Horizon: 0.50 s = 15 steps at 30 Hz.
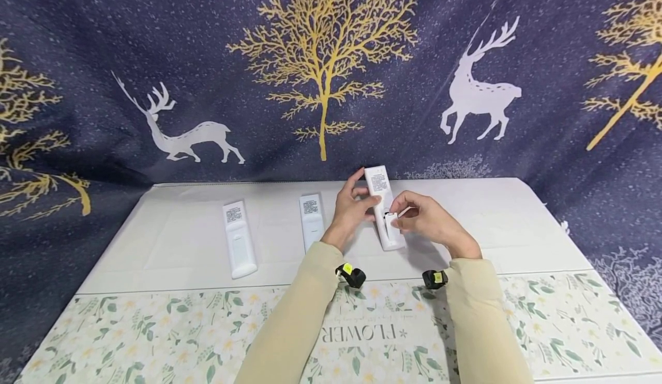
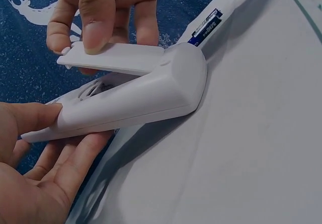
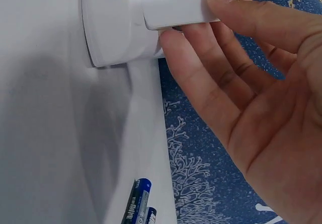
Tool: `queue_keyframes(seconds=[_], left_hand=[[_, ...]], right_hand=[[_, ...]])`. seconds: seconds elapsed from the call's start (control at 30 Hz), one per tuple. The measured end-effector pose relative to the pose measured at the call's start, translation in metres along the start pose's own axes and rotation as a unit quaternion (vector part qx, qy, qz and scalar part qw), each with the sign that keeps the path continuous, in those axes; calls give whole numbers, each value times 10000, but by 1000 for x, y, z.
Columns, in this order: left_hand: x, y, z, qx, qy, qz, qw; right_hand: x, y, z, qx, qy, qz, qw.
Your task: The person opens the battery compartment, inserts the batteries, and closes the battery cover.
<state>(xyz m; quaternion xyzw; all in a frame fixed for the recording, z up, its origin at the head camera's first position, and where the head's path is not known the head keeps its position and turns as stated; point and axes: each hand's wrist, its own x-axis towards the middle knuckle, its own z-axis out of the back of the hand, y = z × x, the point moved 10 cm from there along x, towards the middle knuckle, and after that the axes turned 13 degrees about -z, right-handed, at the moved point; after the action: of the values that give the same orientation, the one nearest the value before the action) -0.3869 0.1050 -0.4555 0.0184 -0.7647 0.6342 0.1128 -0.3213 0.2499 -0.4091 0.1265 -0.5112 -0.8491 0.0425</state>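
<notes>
My left hand [image 1: 353, 212] grips a white remote control [image 1: 378, 180] along its left side, back facing up. Between thumb and fingers, my right hand [image 1: 431, 220] pinches the white battery cover [image 2: 121, 58]. The cover is tilted up over the battery compartment, with one end close against the remote's rounded end in the left wrist view. A metal spring [image 2: 90, 90] shows inside the opening beneath it. On the table beyond the remote lie blue-and-black batteries [image 2: 205, 28], seen also in the right wrist view; the right hand hides them in the head view.
Two more remotes lie back up to the left: a white one [image 1: 240, 249] and a bluish-white one [image 1: 312, 217] partly behind the left forearm. A floral mat [image 1: 170, 332] covers the table's near part. A dark blue curtain [image 1: 383, 114] hangs behind the table.
</notes>
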Motion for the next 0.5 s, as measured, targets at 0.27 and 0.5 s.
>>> queue_keyframes(seconds=[0.27, 0.5], left_hand=[[-1, -1, 1, 46, 15, 38, 10000], [-1, -1, 1, 58, 36, 46, 10000]], right_hand=[[-2, -1, 7, -174, -226, -61, 9996], [-6, -6, 19, -84, -518, -235, 9983]])
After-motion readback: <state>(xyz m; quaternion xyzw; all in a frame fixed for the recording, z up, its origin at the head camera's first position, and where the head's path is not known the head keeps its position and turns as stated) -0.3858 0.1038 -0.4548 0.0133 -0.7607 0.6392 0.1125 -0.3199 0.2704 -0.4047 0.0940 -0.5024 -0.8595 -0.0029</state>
